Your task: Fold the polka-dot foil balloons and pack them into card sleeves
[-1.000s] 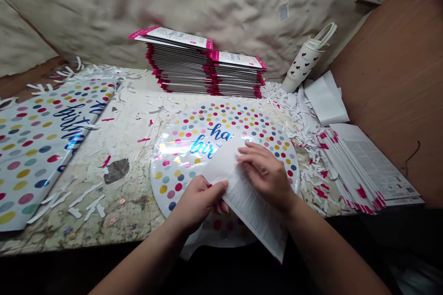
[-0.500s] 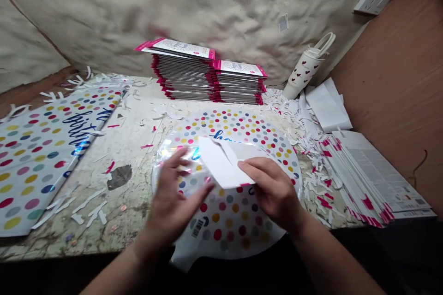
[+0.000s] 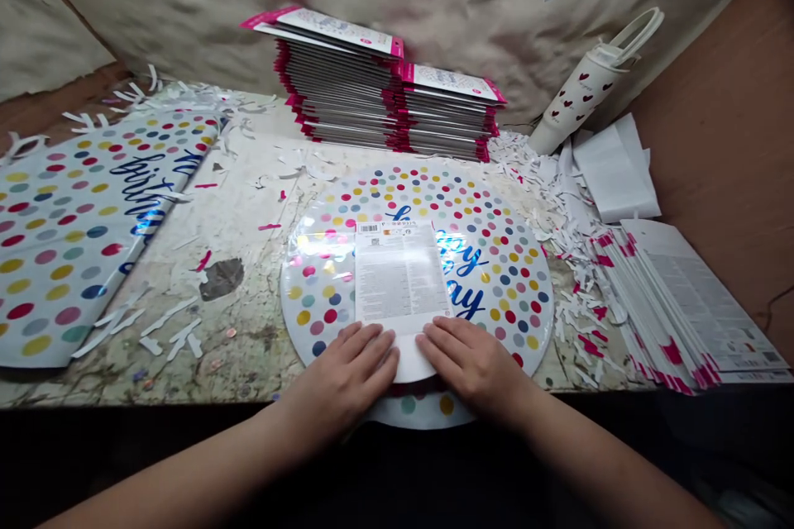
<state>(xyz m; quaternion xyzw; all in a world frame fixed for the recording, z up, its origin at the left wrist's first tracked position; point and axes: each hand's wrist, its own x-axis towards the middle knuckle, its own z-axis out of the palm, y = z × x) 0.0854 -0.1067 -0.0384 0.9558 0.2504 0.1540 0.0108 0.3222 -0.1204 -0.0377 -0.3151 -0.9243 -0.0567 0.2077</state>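
Observation:
A round foil balloon (image 3: 514, 273) with coloured dots and blue lettering lies flat before me, its near end reaching over the table edge. On its middle rests a white packaging card (image 3: 400, 273), printed side up, with small text and a barcode. My left hand (image 3: 352, 372) lies flat at the card's lower left, fingers stretched out. Opposite it, my right hand (image 3: 477, 359) presses the lower right, also with flat fingers. Between the hands shows the card's blank white near end. Neither hand grips anything.
Two stacks of pink-edged packets (image 3: 341, 91) stand at the back. A tumbler (image 3: 583, 95) leans right of them. Printed cards (image 3: 695, 297) lie at the right among paper scraps (image 3: 558, 207). More dotted foil balloons (image 3: 68, 240) cover the left side of the table (image 3: 241, 339).
The card, held up in my right hand before, now lies flat on the balloon with its printed side showing. Both hands have come down onto its near end. The view has shifted slightly.

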